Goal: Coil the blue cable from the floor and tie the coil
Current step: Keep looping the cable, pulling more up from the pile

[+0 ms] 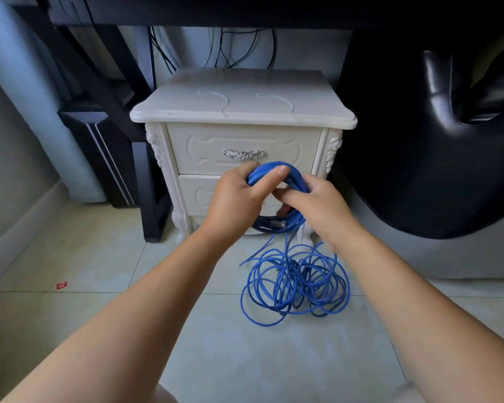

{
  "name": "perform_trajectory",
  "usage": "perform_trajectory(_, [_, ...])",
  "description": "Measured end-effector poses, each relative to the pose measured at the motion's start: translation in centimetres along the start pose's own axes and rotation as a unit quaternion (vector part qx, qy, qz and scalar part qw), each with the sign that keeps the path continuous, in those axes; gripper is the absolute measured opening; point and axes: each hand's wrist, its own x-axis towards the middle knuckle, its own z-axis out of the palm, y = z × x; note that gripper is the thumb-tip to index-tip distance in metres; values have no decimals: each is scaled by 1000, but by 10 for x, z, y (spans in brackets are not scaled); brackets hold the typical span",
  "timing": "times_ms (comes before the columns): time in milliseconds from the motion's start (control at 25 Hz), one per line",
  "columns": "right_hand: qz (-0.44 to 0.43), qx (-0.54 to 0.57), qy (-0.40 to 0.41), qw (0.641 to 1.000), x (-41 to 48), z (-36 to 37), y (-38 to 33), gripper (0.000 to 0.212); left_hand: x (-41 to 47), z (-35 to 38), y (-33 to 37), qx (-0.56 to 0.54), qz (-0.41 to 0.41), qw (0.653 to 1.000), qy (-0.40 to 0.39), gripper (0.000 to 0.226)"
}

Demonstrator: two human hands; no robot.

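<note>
A blue cable is partly wound into a coil [291, 175] held up in front of a white nightstand. My left hand [236, 199] grips the top left of the coil, thumb over the strands. My right hand [317, 202] grips the coil's right side, fingers curled round the strands. The coil's lower arc [277, 226] hangs below both hands. From it a strand drops to a loose tangle of blue cable [296, 286] lying in many loops on the tiled floor.
The white nightstand [242, 112] with two drawers stands right behind the coil. A black chair [437, 158] fills the right side, dark desk legs [146, 193] the left. A small red scrap [61, 285] lies on the floor tiles at left.
</note>
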Motion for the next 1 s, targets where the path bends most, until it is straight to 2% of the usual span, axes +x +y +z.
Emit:
perform_trajectory(80, [44,89,-55,994,-2,-5,3,8,0,1,5,-70,-23,996,41,33])
perform_trajectory(160, [71,180,-65,979,-5,-1,4,7,-1,4,6,-124,-51,989,68,34])
perform_trajectory(280, [81,281,7,956,-5,9,4,24,-4,12,3,-168,-97,980,40,43])
perform_trajectory(360, [78,296,45,951,-4,9,4,32,-3,12,-5,-150,-109,983,0,46])
perform_trajectory(480, [65,214,57,973,-1,4,5,29,-5,5,-11,-153,-127,979,-41,41])
perform_trajectory(560, [49,129,54,989,0,2,4,19,-4,-1,-11,-131,-122,982,-63,33])
perform_trajectory(680, [9,-63,19,998,-1,2,1,14,-2,-9,-7,-15,-72,992,-105,31])
perform_trajectory(800, [-26,-227,-20,973,-3,4,-5,22,-5,-7,-5,139,-30,981,-135,42])
perform_trajectory(880, [-49,-256,-13,965,-2,4,-6,26,-7,-3,-4,184,-3,974,-129,47])
perform_trajectory(1000, [-60,-196,-16,979,-2,0,-7,23,-3,-3,-5,162,5,983,-89,50])
